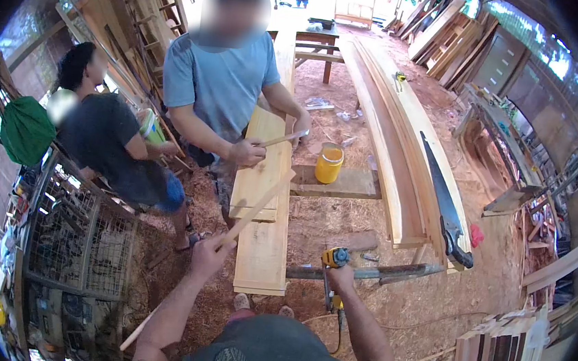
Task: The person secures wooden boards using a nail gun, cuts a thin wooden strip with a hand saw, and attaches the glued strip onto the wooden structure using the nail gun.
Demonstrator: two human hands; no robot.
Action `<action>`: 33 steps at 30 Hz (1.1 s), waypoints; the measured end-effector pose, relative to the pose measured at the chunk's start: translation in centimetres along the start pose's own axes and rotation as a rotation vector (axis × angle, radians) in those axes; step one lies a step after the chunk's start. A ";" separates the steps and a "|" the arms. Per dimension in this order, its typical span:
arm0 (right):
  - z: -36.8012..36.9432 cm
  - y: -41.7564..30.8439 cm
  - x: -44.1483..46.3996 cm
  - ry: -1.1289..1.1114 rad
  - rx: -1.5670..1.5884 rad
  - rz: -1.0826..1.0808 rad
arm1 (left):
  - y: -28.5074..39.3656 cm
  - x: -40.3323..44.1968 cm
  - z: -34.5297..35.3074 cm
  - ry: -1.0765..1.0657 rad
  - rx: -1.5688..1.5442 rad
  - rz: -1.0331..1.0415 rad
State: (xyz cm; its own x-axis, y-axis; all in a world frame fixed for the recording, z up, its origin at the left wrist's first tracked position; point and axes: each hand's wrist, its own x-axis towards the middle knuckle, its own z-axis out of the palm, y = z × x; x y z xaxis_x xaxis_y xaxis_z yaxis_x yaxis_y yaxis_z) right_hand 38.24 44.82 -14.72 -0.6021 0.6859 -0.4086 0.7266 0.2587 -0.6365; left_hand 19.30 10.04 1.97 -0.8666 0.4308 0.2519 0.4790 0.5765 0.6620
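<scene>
My left hand [211, 255] is closed round a long thin wooden strip [259, 207], which slants up over the planks. Closed on a yellow-and-black nail gun [335, 257] with a hose below it, my right hand [342, 279] is right of the planks. Light wooden planks [262, 256] lie lengthwise before me, a shorter one [262, 171] on top. Across them, a person in a blue shirt [219, 71] holds a short strip [284, 138] in both hands. A yellow container [329, 163] stands on a crosspiece right of the planks.
Long boards [411, 164] run along the right, bearing a handsaw [442, 201] and a tape measure [400, 77]. At left stands another person in dark clothes [104, 137] by a wire cage [78, 231]. Stacked wood pieces [493, 356] are at lower right. A metal pipe [377, 273] crosses low.
</scene>
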 end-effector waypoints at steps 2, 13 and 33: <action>-0.1 -0.2 -0.2 0.010 0.005 0.005 | -0.8 1.2 0.2 0.003 -0.019 -0.012; -0.6 -1.3 -1.2 0.038 0.022 0.013 | -0.1 4.4 -1.9 -0.054 0.078 -0.122; 2.2 -0.4 -0.4 0.201 0.065 0.229 | -6.6 8.3 -6.7 -0.212 0.073 0.001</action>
State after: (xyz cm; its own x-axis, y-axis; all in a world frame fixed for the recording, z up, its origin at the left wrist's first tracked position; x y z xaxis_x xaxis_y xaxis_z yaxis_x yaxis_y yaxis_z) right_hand 37.46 42.90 -15.75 -0.3430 0.8437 -0.4129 0.8095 0.0425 -0.5855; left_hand 7.99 5.21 4.41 -0.8207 0.5636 0.0936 0.4957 0.6211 0.6070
